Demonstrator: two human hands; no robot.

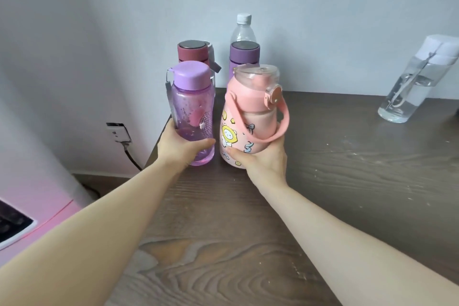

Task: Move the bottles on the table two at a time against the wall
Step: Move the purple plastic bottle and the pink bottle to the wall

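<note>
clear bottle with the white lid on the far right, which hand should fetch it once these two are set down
Right. The right hand, now holding the pink bottle, is nearer the clear bottle; the left hand would have to cross over.

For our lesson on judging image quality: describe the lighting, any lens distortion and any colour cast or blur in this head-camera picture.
Head view: soft, even light, with only faint shadows on the table; wide-angle bending tilts the clear bottle at the right edge; a pink cast tints the lower left; the purple bottle in the left hand and the pink bottle in the right hand look sharp.
</note>
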